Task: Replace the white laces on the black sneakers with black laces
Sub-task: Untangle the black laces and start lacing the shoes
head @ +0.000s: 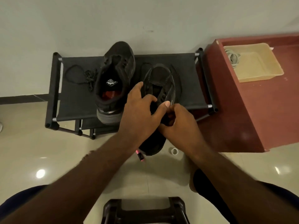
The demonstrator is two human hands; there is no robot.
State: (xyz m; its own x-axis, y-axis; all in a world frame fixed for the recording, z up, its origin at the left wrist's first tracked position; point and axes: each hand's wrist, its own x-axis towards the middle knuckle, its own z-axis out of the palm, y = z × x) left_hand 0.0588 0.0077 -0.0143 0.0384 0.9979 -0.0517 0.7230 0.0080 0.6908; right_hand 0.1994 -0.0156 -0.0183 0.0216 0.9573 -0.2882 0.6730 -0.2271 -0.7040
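**Two hands on one sneaker at the rack's near edge**

Both black sneakers sit on the top surface of the shoe rack. The left sneaker stands at the middle, heel at the near edge, and shows no white lace. The right sneaker lies toward the right end, its heel hanging past the near edge.

Our left hand holds it from the side, fingers spread and thumb across the opening. Our right hand is curled tight round something dark by the eyelets; we cannot tell whether that is a lace end or the tongue.

A spare black lace lies bunched toward the far left corner. The white laces sit in the tray off to the right, so we judge removal done and threading under way.

To do this well, we should let the left hand pin the upper so the eyelets gape. We should then feed the lace tip straight, even up both ends before crossing, and lay the lace flat. Black on black hides a skipped eyelet, so we should check each one by touch.
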